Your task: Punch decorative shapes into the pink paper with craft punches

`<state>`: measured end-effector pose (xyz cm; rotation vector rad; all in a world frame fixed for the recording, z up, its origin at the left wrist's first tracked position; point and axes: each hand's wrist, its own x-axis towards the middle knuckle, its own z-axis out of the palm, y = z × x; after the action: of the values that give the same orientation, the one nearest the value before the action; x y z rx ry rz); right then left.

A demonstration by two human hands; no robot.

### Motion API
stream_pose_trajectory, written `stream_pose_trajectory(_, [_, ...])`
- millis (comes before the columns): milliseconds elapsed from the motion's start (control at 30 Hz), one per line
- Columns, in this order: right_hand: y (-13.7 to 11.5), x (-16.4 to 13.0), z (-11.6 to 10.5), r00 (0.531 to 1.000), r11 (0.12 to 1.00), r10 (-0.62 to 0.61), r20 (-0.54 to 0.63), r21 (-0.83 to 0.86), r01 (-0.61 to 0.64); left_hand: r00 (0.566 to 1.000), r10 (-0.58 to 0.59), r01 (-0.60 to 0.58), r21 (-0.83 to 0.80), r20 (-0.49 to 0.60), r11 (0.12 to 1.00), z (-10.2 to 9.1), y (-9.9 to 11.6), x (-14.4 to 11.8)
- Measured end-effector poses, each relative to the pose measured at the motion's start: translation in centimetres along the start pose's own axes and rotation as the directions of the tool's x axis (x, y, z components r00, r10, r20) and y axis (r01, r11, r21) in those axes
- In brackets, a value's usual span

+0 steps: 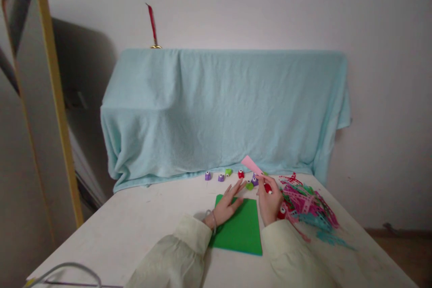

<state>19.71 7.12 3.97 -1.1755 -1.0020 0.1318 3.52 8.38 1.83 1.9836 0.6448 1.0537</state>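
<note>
My left hand (227, 207) rests on a green sheet of paper (240, 234), its fingers spread toward the sheet's far edge. Beyond the right edge of that sheet, my right hand (270, 200) pinches a pink paper strip (251, 164) between thumb and fingers, the strip slanting up to the left. Small craft punches with eye-like dots lie past my hands: a purple one (208, 175), another purple one (221, 177), a green one (228, 172) and a red one (240, 174). More punches sit partly hidden behind my right hand.
A tangled pile of punched paper strips (308, 202) in pink, red and teal covers the table's right side. A light blue cloth (229, 108) drapes over something behind the white table (151, 225). At left stands a gold-framed mirror (56, 76); a grey cable (72, 264) curves at front left.
</note>
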Motion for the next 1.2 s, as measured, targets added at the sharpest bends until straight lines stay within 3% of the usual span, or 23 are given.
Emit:
stream_pose_trajectory(100, [0.3, 0.0, 0.2, 0.996, 1.0, -0.005, 0.084, 0.026, 0.003, 0.965, -0.086, 0.063, -0.099, -0.247, 0.993, -0.7, -0.9, 0.5])
stream_pose_trajectory(167, [0.6, -0.1, 0.4, 0.984, 0.999, -0.045, 0.175, 0.031, 0.04, 0.919, -0.226, 0.124, -0.307, -0.323, 0.944, -1.3, -1.5, 1.0])
stream_pose_trajectory(233, [0.9, -0.4, 0.7, 0.955, 0.995, -0.104, 0.278, 0.022, 0.101, 0.875, -0.385, 0.173, -0.553, -0.294, 0.815, -1.8, -1.8, 1.4])
stream_pose_trajectory(300, [1.1, -0.7, 0.9, 0.912, 0.986, -0.155, 0.379, 0.008, 0.164, 0.85, -0.489, 0.209, -0.728, -0.195, 0.653, -2.2, -2.1, 1.6])
stream_pose_trajectory(400, [1.0, -1.3, 1.2, 0.842, 0.975, -0.197, 0.502, 0.007, 0.224, 0.844, -0.532, 0.258, -0.811, -0.075, 0.525, -2.5, -2.4, 1.3])
stream_pose_trajectory(467, [0.7, -1.4, 1.3, 0.823, 0.972, -0.212, 0.528, 0.029, 0.232, 0.852, -0.521, 0.279, -0.79, -0.059, 0.546, -2.5, -2.7, 1.0])
stream_pose_trajectory(567, [0.5, -1.2, 1.3, 0.877, 0.987, -0.16, 0.453, 0.055, 0.152, 0.87, -0.487, 0.293, -0.717, -0.074, 0.632, -2.2, -2.8, 0.8])
stream_pose_trajectory(633, [0.8, -0.7, 1.1, 0.932, 0.997, -0.047, 0.36, 0.072, 0.023, 0.88, -0.463, 0.285, -0.667, -0.103, 0.689, -2.1, -2.7, 0.9])
stream_pose_trajectory(700, [1.6, -0.2, 0.8, 0.944, 0.98, 0.118, 0.308, 0.117, -0.161, 0.885, -0.439, 0.264, -0.61, -0.155, 0.747, -2.0, -2.4, 1.1])
stream_pose_trajectory(767, [2.7, 0.3, 0.7, 0.887, 0.906, 0.299, 0.353, 0.187, -0.38, 0.889, -0.4, 0.222, -0.553, -0.222, 0.803, -2.0, -2.1, 1.2])
stream_pose_trajectory(833, [3.7, 0.7, 0.9, 0.784, 0.775, 0.412, 0.465, 0.274, -0.57, 0.89, -0.357, 0.179, -0.502, -0.285, 0.846, -2.0, -1.8, 1.3])
stream_pose_trajectory(967, [4.4, 0.6, 2.1, 0.633, 0.524, 0.385, 0.671, 0.406, -0.749, 0.885, -0.315, 0.153, -0.423, -0.344, 0.893, -2.1, -1.5, 1.3])
stream_pose_trajectory(1067, [4.1, 0.0, 2.7, 0.605, 0.486, 0.338, 0.721, 0.416, -0.768, 0.88, -0.334, 0.188, -0.397, -0.338, 0.898, -2.2, -1.6, 1.3])
stream_pose_trajectory(1200, [3.8, -0.5, 2.7, 0.622, 0.582, 0.268, 0.736, 0.391, -0.713, 0.873, -0.365, 0.225, -0.395, -0.324, 0.891, -2.3, -1.8, 1.4])
